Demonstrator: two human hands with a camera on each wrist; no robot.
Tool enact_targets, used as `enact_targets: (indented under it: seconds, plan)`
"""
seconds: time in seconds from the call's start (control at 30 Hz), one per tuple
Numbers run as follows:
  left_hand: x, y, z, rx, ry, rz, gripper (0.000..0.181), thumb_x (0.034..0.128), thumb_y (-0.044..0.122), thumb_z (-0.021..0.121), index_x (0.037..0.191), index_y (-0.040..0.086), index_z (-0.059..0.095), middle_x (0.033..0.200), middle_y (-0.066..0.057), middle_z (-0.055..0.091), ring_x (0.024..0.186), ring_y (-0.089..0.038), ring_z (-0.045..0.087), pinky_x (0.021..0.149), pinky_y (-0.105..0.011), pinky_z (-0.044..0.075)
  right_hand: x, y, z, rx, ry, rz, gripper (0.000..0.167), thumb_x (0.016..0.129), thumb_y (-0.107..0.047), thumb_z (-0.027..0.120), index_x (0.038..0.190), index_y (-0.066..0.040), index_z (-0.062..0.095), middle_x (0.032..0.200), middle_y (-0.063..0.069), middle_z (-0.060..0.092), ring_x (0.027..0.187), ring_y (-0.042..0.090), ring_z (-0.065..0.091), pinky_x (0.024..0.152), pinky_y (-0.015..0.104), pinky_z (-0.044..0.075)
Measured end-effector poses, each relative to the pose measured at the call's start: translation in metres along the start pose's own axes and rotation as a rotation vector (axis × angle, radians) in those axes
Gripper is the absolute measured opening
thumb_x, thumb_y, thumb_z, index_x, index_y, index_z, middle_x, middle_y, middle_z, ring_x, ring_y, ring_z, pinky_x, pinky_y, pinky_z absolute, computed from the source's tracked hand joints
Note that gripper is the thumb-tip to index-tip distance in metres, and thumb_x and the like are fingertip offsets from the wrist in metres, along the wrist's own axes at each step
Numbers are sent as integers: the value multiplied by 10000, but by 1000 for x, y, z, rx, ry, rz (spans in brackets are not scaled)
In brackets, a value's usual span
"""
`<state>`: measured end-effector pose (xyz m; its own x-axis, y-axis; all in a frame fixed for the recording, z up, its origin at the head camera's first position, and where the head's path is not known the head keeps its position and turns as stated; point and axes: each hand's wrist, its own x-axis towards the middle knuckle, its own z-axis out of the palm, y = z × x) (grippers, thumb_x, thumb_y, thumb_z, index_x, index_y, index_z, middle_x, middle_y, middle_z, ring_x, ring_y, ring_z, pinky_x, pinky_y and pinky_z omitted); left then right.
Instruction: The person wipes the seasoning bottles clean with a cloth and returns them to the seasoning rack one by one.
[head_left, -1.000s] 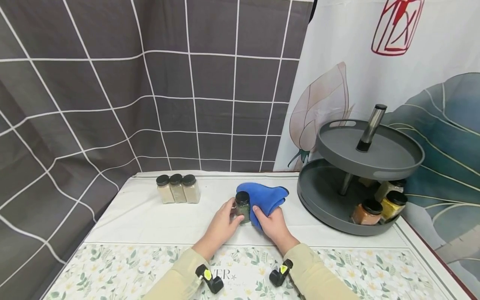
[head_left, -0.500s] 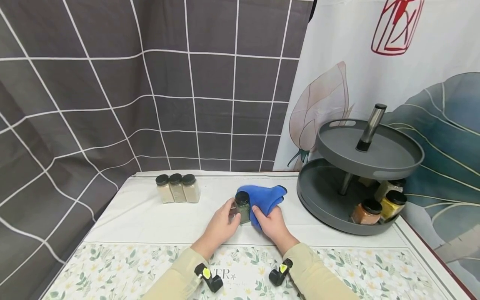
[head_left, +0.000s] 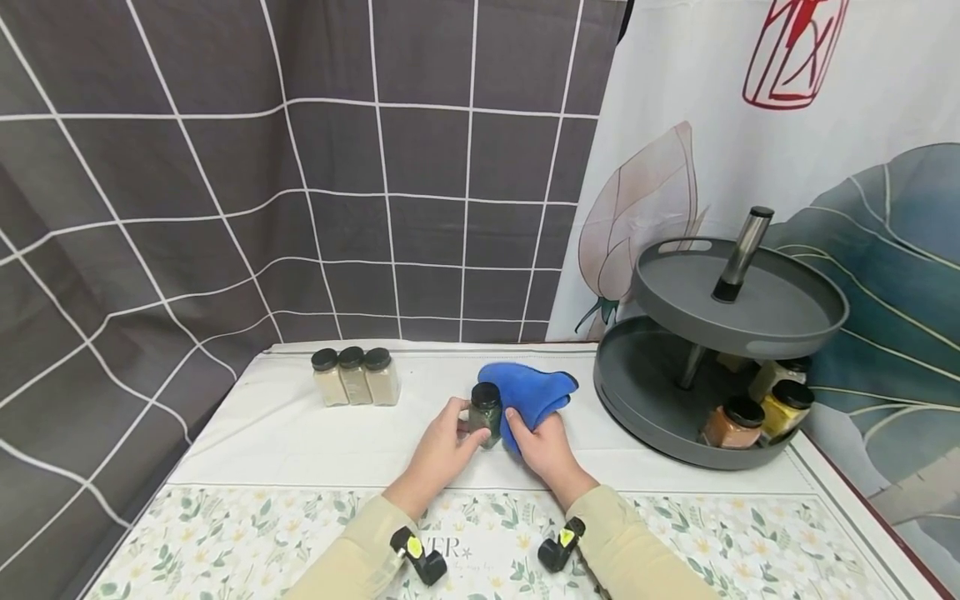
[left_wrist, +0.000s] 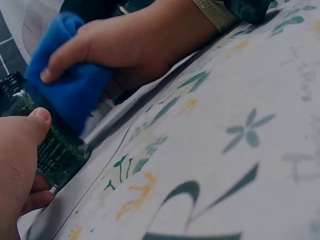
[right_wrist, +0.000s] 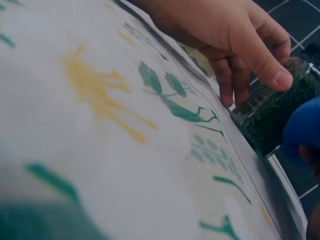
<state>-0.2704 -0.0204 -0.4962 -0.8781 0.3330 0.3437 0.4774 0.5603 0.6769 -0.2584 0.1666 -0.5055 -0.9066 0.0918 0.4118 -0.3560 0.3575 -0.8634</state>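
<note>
A glass jar of green dried herbs (head_left: 487, 417) with a black lid is near the middle of the white table. My left hand (head_left: 438, 448) grips it from the left, the thumb in front. In the left wrist view, the thumb lies across the printed side of the jar (left_wrist: 62, 155). My right hand (head_left: 549, 450) pinches a folded blue cloth (head_left: 531, 393), which lies against the jar's right side. The right wrist view shows the cloth (right_wrist: 304, 131) touching the glass. The right hand's other fingers are mostly hidden behind the cloth.
Three black-lidded jars of pale powder (head_left: 356, 382) stand in a row at the back left. On the right is a grey two-tier round stand (head_left: 645, 400), whose lower tier holds an orange jar (head_left: 733, 427), a yellow jar (head_left: 786, 408) and others partly hidden.
The blue cloth's top dips slightly, then rises again beside the jar. The jar shifts a little to the right in the left hand. Both arms stay nearly in place.
</note>
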Motion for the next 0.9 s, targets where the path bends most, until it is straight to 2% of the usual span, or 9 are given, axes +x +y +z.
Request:
enact_targets:
  seconds: [0.1,0.2,0.27,0.33,0.4,0.5,0.63,0.77,0.9]
  plan:
    - [-1,2,0,53,24,40,441,963,277,699,1289,55,501,1160,-143,665,950,-243,682,836,-405,575,0,-1,0,43,10,-20,437,968,-91,662,1360,49,528,1337,225,613,1272,387,569,1099,536,420]
    - [-1,2,1,85,39,65,409,962,269,697,1267,72,507,1137,-123,682,912,-217,682,808,-380,575,1,0,1,-17,-17,26,421,989,-121,639,1366,38,542,1337,217,620,1278,368,568,1107,518,418]
    - [-1,0,2,64,46,55,405,957,263,704,1253,85,491,1126,-112,688,886,-197,680,786,-355,573,2,1,1,-60,-47,67,424,1001,-137,621,1380,36,541,1344,218,617,1291,363,560,1117,509,409]
    - [0,-1,2,6,54,30,493,938,255,730,1303,69,456,1119,-105,687,872,-192,666,775,-351,565,2,2,1,-88,-73,79,431,1002,-131,609,1386,48,532,1346,233,611,1293,376,555,1118,518,404]
    - [1,-2,3,-47,47,4,590,925,261,747,1377,52,429,1148,-100,671,936,-197,661,827,-352,566,1,2,0,-59,-76,73,434,998,-113,607,1388,58,525,1352,243,603,1296,387,549,1118,528,400]
    - [2,-1,3,-76,17,-9,678,926,271,746,1465,26,417,1239,-93,619,1091,-224,632,956,-375,543,-2,0,-2,22,-53,43,435,992,-92,615,1388,57,513,1364,244,591,1297,396,545,1118,534,396]
    - [2,-1,4,-76,-11,-3,598,946,281,722,1441,47,480,1281,-88,565,1160,-241,614,1009,-369,520,-2,0,-1,27,-51,44,436,1004,-115,609,1397,45,510,1377,231,586,1306,382,541,1122,523,396]
    - [2,0,3,-91,-5,-17,569,939,285,730,1405,63,491,1273,-77,561,1105,-234,637,959,-362,547,-1,1,0,-31,-67,50,420,1005,-116,603,1378,62,528,1342,247,607,1280,391,561,1109,540,407]
    - [2,2,2,-88,4,-28,534,929,286,742,1352,62,507,1238,-66,560,1073,-222,633,905,-348,558,-3,-4,-1,19,-41,10,434,997,-101,611,1379,76,506,1347,262,592,1282,413,552,1107,562,400]
